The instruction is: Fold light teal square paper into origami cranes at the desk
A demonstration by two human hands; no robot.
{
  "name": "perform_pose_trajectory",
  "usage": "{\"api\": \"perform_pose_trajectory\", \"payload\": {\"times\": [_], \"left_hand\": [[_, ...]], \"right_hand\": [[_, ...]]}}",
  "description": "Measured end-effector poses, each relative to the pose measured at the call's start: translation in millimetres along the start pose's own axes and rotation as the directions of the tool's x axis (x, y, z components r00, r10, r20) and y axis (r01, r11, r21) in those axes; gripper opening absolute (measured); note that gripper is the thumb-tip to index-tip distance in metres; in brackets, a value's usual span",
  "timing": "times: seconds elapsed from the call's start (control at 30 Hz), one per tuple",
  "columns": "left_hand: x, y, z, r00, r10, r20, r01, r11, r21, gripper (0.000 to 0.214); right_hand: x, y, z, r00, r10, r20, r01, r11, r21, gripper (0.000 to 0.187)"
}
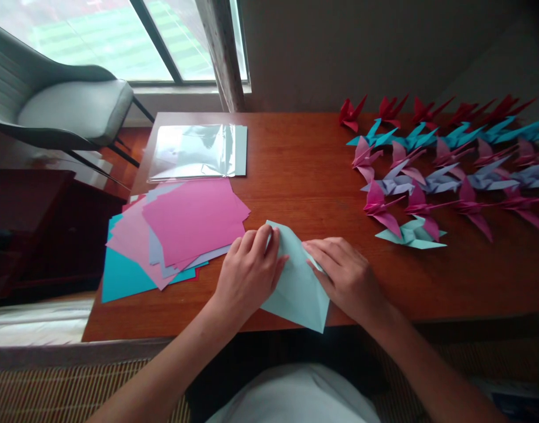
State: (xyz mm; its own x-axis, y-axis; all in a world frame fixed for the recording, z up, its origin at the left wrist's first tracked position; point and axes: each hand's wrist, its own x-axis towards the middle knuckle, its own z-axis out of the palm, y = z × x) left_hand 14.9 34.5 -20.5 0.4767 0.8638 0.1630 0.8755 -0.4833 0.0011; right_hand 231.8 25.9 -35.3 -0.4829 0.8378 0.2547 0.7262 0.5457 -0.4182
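Observation:
A pale mint sheet of origami paper is between my hands at the table's front edge, its near corner jutting past the edge. Creases run across it, and its right side looks partly folded. My left hand is closed on the upper left side, fingers curled and thumb on the paper. With thumb and fingers, my right hand pinches the right edge. To the right sits a folded mint paper crane, in front of several rows of cranes in magenta, lavender, pink, turquoise and red.
Loose colored sheets lie fanned out at the left of the wooden table. Behind them is a clear plastic packet with pale paper. A grey chair stands beyond the left edge, near a window and curtain.

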Motion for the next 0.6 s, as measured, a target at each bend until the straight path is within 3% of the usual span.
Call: {"api": "perform_pose_trajectory", "payload": {"times": [0.2,0.37,0.6], "left_hand": [[-2.4,-4.0,-1.6,0.999,-0.035,-0.02,0.036,0.996,0.079,0.038],[-2.5,-3.5,-6.0,0.994,-0.108,0.03,0.103,0.986,0.13,0.044],[1.5,-4.2,-6.7,0.992,-0.114,0.061,0.105,0.984,0.142,0.048]], "right_hand": [[-1.3,-3.4,0.4,0.996,-0.085,0.013,0.086,0.983,-0.165,0.037],[-0.1,-4.2,2.4,0.98,-0.182,-0.08,0.159,0.958,-0.237,0.031],[0.4,-2.6,-1.0,0.973,-0.224,-0.065,0.197,0.938,-0.285,0.032]]}}
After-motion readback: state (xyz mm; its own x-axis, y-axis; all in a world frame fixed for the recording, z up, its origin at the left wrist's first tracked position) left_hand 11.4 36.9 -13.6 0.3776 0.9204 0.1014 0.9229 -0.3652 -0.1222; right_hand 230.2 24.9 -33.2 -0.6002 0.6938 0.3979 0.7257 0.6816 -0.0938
